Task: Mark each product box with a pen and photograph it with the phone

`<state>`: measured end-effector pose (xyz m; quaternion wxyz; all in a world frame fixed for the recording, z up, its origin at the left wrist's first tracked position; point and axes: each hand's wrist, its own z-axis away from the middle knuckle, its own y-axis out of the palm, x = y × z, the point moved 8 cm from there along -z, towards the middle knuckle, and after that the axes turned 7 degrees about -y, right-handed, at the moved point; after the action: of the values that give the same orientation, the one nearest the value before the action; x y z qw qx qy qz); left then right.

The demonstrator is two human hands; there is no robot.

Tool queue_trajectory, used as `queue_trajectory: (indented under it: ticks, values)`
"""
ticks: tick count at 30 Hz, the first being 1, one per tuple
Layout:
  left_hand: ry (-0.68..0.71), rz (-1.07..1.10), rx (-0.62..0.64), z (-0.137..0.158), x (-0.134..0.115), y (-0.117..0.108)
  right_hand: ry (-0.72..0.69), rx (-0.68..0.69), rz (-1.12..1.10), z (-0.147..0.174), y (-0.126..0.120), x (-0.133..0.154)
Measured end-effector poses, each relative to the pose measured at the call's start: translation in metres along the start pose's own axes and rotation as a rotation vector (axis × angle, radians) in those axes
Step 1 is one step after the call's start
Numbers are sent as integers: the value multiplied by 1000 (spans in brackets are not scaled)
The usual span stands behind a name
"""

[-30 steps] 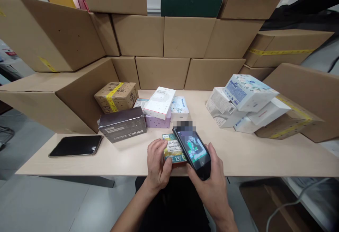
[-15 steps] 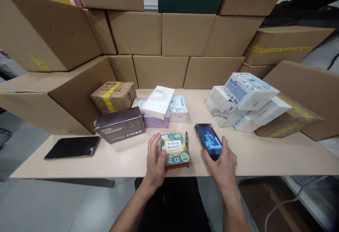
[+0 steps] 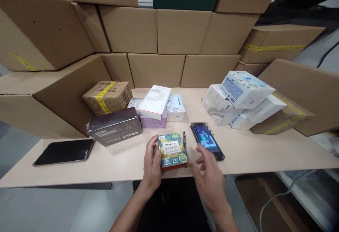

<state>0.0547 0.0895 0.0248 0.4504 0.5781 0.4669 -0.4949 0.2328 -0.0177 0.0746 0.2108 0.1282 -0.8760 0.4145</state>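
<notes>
A small green and yellow biscuit box marked "Binking" lies near the table's front edge. My left hand is wrapped round its left side, the thumb along the near left edge. My right hand, slightly blurred, hovers between the box and a lit smartphone. Its fingers are apart with nothing seen in them; the index fingertip overlaps the phone's lower left edge. The phone lies face up, its top end covered by a pixelated patch. A dark pen lies along the right side of the biscuit box.
Behind the biscuit box stand a white power bank box on a purple box, and a dark box. A black phone lies at left. Tissue packs are piled at right. Cardboard boxes wall the back and sides.
My right hand has let go of the smartphone and moved left toward the biscuit box. The phone stays on the table. My left hand keeps its place on the box; the view has shifted slightly.
</notes>
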Motion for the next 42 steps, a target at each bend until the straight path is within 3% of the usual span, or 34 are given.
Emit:
queue_trajectory:
  ticks: [3,5,9,13,18,20,25,30,33,37,42]
  values:
    - [-15,67,-31,1,0,-4,-122,127,14,7,17,45]
    - [-27,103,-67,2,0,-8,-136,145,99,11,26,58]
    - [17,120,-136,3,-1,-17,-106,115,161,14,33,58]
    - [146,182,-190,7,-8,-23,-150,32,61,4,14,53]
    - [162,199,-203,7,-12,-22,-35,-228,53,-50,-45,6]
    - [146,143,-178,5,-11,-20,46,-201,33,-85,-48,-25]
    - [148,-18,-110,5,-10,-14,178,55,271,-157,-8,-92]
    - [123,-87,-91,6,-11,-13,218,151,327,-177,25,-116]
    - [113,-110,-83,5,-10,-13,209,168,363,-176,27,-108]
    - [121,-121,-71,4,-10,-12,91,165,403,-177,27,-70]
    - [117,-127,-66,4,-9,-11,-156,383,329,-173,69,-26]
